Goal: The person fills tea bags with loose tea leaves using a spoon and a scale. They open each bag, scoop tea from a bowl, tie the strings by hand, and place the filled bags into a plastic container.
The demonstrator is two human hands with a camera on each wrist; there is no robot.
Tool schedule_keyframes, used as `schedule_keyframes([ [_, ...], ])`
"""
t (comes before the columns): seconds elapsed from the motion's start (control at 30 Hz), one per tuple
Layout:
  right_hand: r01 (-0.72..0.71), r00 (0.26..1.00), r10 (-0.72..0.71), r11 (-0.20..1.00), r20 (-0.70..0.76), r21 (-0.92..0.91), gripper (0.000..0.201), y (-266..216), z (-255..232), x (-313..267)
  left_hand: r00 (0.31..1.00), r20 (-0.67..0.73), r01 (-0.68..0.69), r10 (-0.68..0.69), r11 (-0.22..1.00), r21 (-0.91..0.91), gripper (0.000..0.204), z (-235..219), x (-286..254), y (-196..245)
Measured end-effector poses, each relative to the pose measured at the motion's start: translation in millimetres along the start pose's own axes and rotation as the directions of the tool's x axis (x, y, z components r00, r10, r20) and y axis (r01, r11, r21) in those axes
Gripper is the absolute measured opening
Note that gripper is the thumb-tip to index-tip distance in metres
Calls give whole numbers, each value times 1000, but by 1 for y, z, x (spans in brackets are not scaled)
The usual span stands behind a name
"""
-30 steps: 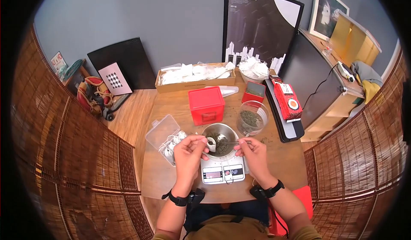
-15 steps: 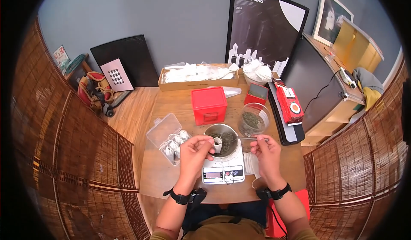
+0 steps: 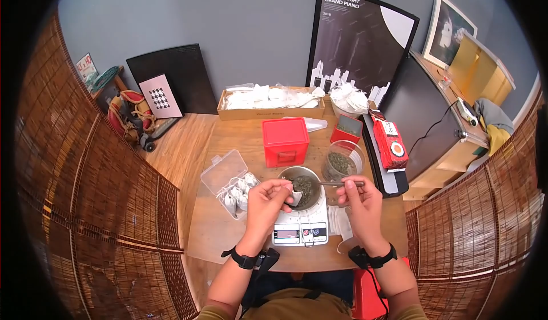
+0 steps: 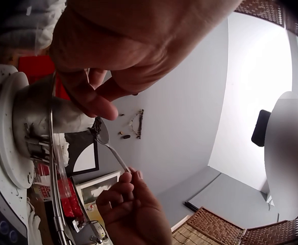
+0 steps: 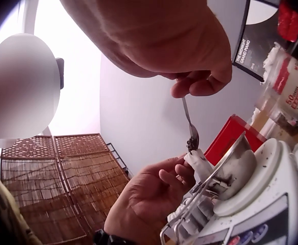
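My left hand [image 3: 268, 204] pinches a small white tea bag [image 3: 297, 198] over the metal bowl. In my right hand [image 3: 364, 206], the handle of a metal spoon [image 3: 337, 183] is held between thumb and fingers. Dark tea leaves [image 5: 191, 144] lie on the spoon's tip, right at the bag's upper opening in both wrist views. Beneath sits the steel bowl [image 5: 239, 168], holding more dry leaves [image 3: 307, 190]. It stands on a white kitchen scale [image 3: 299, 234] with a display and buttons.
Left of the bowl, an open clear box [image 3: 231, 200] contains filled tea bags. Behind stand a red canister [image 3: 285, 143] and a long carton [image 3: 271, 113] of white bags. A clear tub [image 3: 345, 163] of leaves is at right, near flat white bags [image 3: 341, 222] beside the scale.
My right hand has moved right with the spoon, away from the bowl's middle. The left hand keeps its grip on the tea bag over the bowl. The head view has shifted slightly.
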State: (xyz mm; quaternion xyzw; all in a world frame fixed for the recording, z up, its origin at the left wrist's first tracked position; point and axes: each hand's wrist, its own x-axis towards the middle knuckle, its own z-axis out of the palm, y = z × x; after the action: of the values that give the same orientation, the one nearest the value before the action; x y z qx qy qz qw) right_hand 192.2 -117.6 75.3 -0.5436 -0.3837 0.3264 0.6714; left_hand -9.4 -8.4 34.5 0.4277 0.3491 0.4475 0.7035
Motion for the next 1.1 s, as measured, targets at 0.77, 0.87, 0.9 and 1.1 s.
schedule_keyframes([
  [0.77,424,900,-378,650,215,-631,14,27,-5,-9,985,-52,-156,165,978,141,21,1,-12,6],
  [0.87,192,981,-182,848,69,-494,14,37,-6,-9,982,-70,-166,173,981,103,20,-1,-11,8],
  [0.9,82,997,-75,921,34,-380,15,44,-8,-7,984,-65,-161,168,982,97,20,-1,-11,10],
  [1.1,-205,977,201,977,68,53,18,77,-4,-1,985,-58,-159,163,985,71,19,3,-11,12],
])
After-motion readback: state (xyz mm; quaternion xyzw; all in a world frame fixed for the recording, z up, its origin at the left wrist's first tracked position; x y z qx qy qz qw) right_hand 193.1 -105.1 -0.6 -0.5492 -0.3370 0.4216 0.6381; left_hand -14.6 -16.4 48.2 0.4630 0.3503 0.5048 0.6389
